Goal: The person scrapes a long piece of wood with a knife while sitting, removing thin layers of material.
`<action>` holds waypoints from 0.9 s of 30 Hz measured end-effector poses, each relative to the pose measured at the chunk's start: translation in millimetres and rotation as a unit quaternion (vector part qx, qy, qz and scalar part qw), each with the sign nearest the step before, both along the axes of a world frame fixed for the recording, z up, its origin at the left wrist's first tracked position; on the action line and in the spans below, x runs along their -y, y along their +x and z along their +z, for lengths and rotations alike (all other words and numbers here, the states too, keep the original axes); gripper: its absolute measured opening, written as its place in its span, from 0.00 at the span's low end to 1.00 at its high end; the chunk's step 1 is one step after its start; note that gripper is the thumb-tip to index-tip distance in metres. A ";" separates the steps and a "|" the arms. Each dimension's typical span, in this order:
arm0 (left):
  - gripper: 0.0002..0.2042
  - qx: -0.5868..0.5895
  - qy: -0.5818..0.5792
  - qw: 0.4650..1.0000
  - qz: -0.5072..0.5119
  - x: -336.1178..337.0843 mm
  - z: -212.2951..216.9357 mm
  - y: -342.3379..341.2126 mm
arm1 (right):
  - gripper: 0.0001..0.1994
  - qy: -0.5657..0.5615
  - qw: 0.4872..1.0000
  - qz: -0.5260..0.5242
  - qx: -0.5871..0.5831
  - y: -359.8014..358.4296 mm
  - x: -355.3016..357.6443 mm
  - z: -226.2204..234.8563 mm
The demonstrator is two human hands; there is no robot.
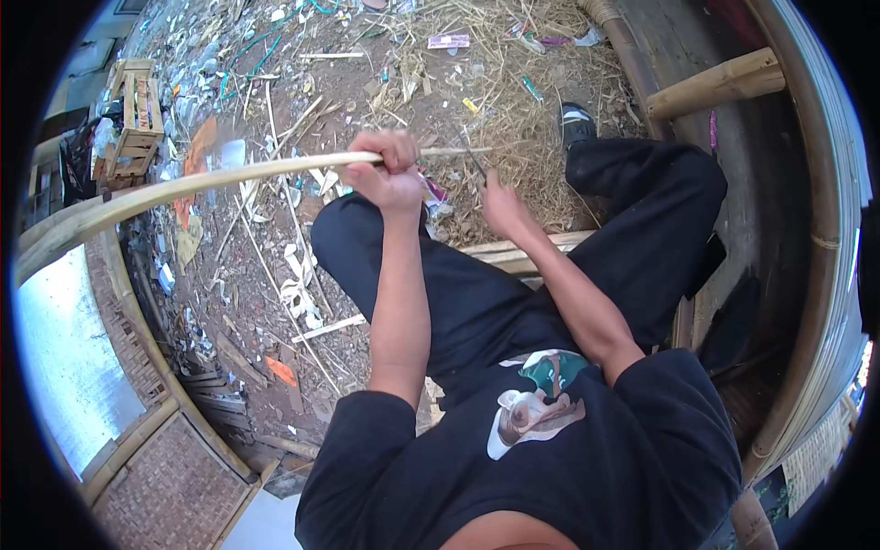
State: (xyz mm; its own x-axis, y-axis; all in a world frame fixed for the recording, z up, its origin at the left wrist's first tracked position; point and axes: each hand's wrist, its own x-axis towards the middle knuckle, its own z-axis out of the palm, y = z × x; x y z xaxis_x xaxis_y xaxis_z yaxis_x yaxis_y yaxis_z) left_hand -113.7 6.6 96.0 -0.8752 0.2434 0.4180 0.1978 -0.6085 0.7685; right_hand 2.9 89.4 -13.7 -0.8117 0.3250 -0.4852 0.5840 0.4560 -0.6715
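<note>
My left hand (389, 172) is closed around a long, pale, peeled pole (247, 172) that looks like wood or bamboo. The thicker end of the pole reaches to the far left, and its thin tip pokes out to the right past my fist. In my right hand (507, 209) is a knife (474, 158), its narrow dark blade angled up and left close to the thin tip. Whether blade and tip touch, I cannot tell. Both hands are above the ground, in front of my bent knees. The knife's handle is mostly hidden by my fingers.
Straw (513, 82), wood shavings and scattered litter cover the ground ahead. A wooden crate (137, 137) stands at the far left. Bamboo poles (720, 84) frame the right side. At the lower left are a woven bamboo panel (170, 486) and a shiny sheet (73, 367).
</note>
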 end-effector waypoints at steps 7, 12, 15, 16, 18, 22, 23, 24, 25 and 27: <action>0.31 0.000 -0.055 0.998 0.017 3.5 -2.1 -1.7 | 0.11 -0.113 0.956 -0.088 -0.257 -19.1 -9.7 89.0; 0.31 -0.011 -0.040 0.999 -0.001 10.8 -1.9 -7.5 | 0.12 -0.015 1.000 -0.017 0.003 -0.4 -4.9 -12.7; 0.31 -0.001 -0.031 0.999 0.005 11.1 0.2 -6.8 | 0.13 -0.021 0.998 -0.046 -0.036 -6.1 -7.7 6.6; 0.30 -0.007 -0.017 1.000 0.006 8.5 2.8 -4.9 | 0.13 -0.024 0.998 -0.043 -0.030 -4.9 -5.1 17.4; 0.27 -0.045 0.020 0.999 -0.018 10.1 -1.5 -12.2 | 0.12 -0.073 0.971 -0.135 -0.181 -21.3 -9.7 27.8; 0.19 -0.004 -0.037 0.999 0.001 25.0 3.9 -12.2 | 0.09 -0.131 0.964 -0.104 -0.205 -10.0 7.9 19.2; 0.19 0.011 -0.030 0.999 0.005 22.3 8.4 -11.8 | 0.10 -0.051 0.997 -0.002 -0.066 -8.0 11.7 -5.7; 0.19 0.024 -0.019 1.000 0.003 14.1 12.0 -12.6 | 0.14 -0.027 0.999 -0.032 0.027 2.2 14.9 -57.2; 0.18 0.028 -0.059 0.998 0.026 10.2 13.7 -13.3 | 0.18 -0.006 0.991 -0.059 0.118 12.6 14.5 -98.7; 0.18 0.030 -0.070 0.996 0.046 15.9 12.7 -14.3 | 0.22 0.011 0.980 0.016 0.199 31.9 7.7 -117.3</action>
State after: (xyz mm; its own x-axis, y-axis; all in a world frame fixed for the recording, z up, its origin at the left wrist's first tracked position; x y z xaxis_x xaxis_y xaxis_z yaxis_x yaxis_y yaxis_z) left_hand -128.0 -9.3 108.7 -0.9186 0.2140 0.3321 0.1988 -0.4761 0.8566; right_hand 34.8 81.7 -131.0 -0.5696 0.3173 -0.7582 0.7831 0.4898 -0.3832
